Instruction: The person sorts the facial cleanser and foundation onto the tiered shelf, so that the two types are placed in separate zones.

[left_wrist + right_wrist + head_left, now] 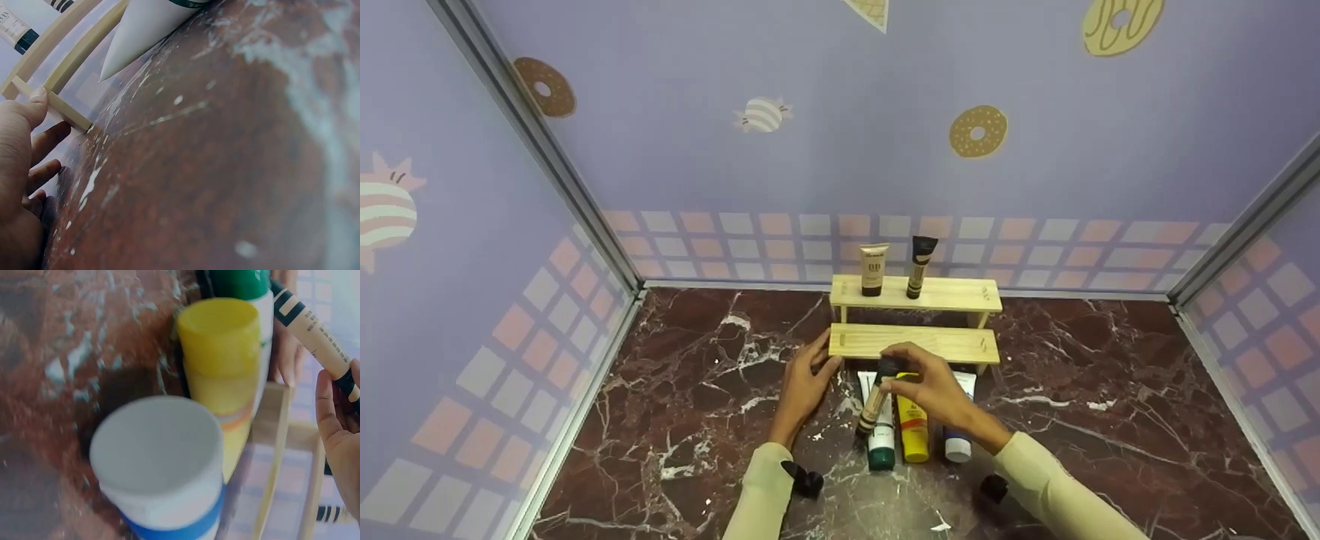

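My left hand (805, 382) rests on the left end of a two-step wooden rack (911, 339), its thumb (38, 104) touching the frame and the other fingers extended beside it. Between thumb and fingers, my right hand (934, 386) pinches a slim beige and black tube (320, 336) near one black end. That tube slants above a white tube with a green cap (881, 442) in front of the rack. Beside it lie a yellow tube (914, 431) and a white and blue tube with a white cap (958, 448), the latter partly hidden by my right hand.
On the rack's upper step stand a beige BB tube with a dark cap (873, 268) and a black and beige tube (919, 267). The rack is close to a lilac patterned wall (840, 165). Dark red marbled tabletop (712, 420) extends to both sides.
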Action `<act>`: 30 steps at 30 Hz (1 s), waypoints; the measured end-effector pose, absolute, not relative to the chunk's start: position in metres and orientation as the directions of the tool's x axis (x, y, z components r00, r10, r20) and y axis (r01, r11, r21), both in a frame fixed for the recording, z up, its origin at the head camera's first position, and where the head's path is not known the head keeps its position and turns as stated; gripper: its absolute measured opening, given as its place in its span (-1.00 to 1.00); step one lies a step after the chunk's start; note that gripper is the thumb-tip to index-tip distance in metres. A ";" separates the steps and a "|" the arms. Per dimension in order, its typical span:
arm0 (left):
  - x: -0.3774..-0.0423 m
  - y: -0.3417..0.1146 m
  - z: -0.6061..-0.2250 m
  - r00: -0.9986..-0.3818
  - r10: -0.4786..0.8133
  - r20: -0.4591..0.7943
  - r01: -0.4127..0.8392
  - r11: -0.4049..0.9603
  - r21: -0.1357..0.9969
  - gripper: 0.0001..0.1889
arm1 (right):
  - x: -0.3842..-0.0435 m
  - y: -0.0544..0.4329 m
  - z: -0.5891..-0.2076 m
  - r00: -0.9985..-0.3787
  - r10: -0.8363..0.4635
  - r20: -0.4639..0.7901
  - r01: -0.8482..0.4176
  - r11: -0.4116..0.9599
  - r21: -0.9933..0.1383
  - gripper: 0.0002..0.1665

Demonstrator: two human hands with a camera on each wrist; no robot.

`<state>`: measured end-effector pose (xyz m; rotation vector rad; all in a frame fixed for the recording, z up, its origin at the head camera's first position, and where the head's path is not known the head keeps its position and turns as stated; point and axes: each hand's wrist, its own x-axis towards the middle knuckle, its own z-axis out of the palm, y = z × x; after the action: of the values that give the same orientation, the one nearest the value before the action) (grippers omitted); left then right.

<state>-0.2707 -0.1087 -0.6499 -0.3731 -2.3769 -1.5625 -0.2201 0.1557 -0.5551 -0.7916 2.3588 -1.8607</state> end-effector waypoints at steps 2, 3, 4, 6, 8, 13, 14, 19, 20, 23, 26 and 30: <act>-0.270 -0.108 -0.650 -0.930 0.065 0.363 0.359 0.387 0.849 -0.33 | -0.221 0.164 -0.551 -0.887 -0.371 0.276 -0.347 0.142 -0.927 -0.42; -0.270 -0.108 -0.651 -0.930 0.066 0.363 0.358 0.389 0.849 -0.33 | -0.222 0.168 -0.550 -0.894 -0.351 0.278 -0.343 0.139 -0.929 -0.41; -0.271 -0.107 -0.651 -0.930 0.065 0.362 0.357 0.391 0.848 -0.33 | -0.223 0.172 -0.548 -0.902 -0.330 0.279 -0.339 0.138 -0.931 -0.41; -0.271 -0.107 -0.651 -0.932 0.063 0.358 0.353 0.386 0.852 -0.33 | -0.226 0.180 -0.546 -0.915 -0.292 0.279 -0.327 0.130 -0.936 -0.42; -0.271 -0.107 -0.651 -0.931 0.063 0.359 0.355 0.384 0.853 -0.33 | -0.229 0.188 -0.544 -0.926 -0.259 0.275 -0.313 0.119 -0.942 -0.43; -0.271 -0.107 -0.652 -0.923 0.071 0.378 0.373 0.398 0.838 -0.34 | -0.231 0.203 -0.544 -0.939 -0.199 0.279 -0.305 0.114 -0.945 -0.47; -0.271 -0.107 -0.652 -0.922 0.073 0.381 0.377 0.398 0.836 -0.35 | -0.232 0.206 -0.544 -0.939 -0.190 0.285 -0.310 0.113 -0.944 -0.48; -0.272 -0.107 -0.653 -0.922 0.078 0.380 0.380 0.384 0.842 -0.34 | -0.232 0.217 -0.545 -0.941 -0.151 0.303 -0.323 0.125 -0.938 -0.47; -0.272 -0.108 -0.653 -0.921 0.078 0.381 0.381 0.377 0.844 -0.34 | -0.232 0.219 -0.545 -0.943 -0.142 0.301 -0.319 0.133 -0.938 -0.47; -0.273 -0.108 -0.653 -0.920 0.076 0.384 0.384 0.371 0.846 -0.34 | -0.232 0.225 -0.546 -0.950 -0.115 0.290 -0.306 0.158 -0.939 -0.48; -0.272 -0.108 -0.653 -0.917 0.070 0.393 0.390 0.370 0.843 -0.34 | -0.233 0.230 -0.548 -0.956 -0.097 0.278 -0.291 0.165 -0.942 -0.49; -0.272 -0.107 -0.653 -0.911 0.062 0.408 0.400 0.375 0.836 -0.35 | -0.235 0.238 -0.546 -0.956 -0.085 0.281 -0.292 0.176 -0.940 -0.49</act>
<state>-0.2721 -0.1074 -0.6525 -0.4066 -2.3310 -1.5479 -0.2346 0.2384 -0.5456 -0.4095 2.5296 -2.0894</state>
